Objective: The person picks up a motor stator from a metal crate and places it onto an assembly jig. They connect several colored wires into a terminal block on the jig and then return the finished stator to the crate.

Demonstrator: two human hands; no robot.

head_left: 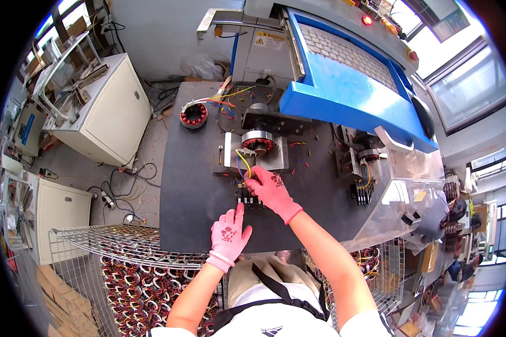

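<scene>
While the right hand (269, 191) is pinching the wires (248, 170) between thumb and fingers in a narrow grip, the left hand (230, 233) is reaching toward the block (249, 200) with its index finger stretched out and its thumb spread wide. That fingertip is meeting the block's near left edge; whether it is pressing, one cannot tell. The wires, yellow and blue among them, are running down from a stator (258, 140), which is sitting in a metal fixture (275, 154) just beyond the hands.

Both pink gloves are carrying dark print on their backs, and the white shirt (253, 314) is showing a dark emblem at the chest. A warning label (260, 41) with a yellow triangle is marking the machine's grey side, and a yellow sticker (420, 195) is showing on the clear cover (399, 174).

Small coloured bits (297, 144) are lying about the dark table (202, 191), where a second stator (194, 116) is resting near the far left corner. A blue machine (343, 84) is standing over the far right side. Wire baskets (146, 250) full of stators are flanking the person's legs, and a pale cabinet (115, 112) is standing on the grey floor to the left.
</scene>
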